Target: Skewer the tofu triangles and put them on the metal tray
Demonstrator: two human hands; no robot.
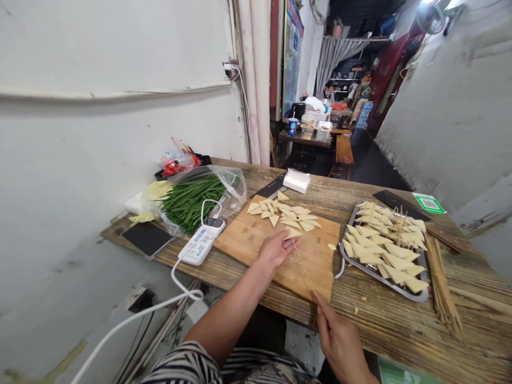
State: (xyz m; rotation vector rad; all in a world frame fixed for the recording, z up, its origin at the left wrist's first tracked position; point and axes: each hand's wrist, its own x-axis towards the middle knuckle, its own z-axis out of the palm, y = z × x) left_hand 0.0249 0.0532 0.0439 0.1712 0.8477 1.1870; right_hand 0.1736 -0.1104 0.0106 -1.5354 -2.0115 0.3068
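Observation:
My left hand is over the cutting board, its fingers closed on a pale yellow tofu triangle. In my right hand, near the board's front edge, is the lower end of a thin bamboo skewer. The skewer's upper end meets the triangle at my left fingers; whether it has pierced it I cannot tell. Just beyond my left hand, several loose tofu triangles lie in a pile. A metal tray to the right holds rows of skewered triangles.
Loose bamboo skewers lie right of the tray. A knife and a white box are behind the board. To the left are a power strip, a dark tablet-like slab and bagged green chives. A person sits far back.

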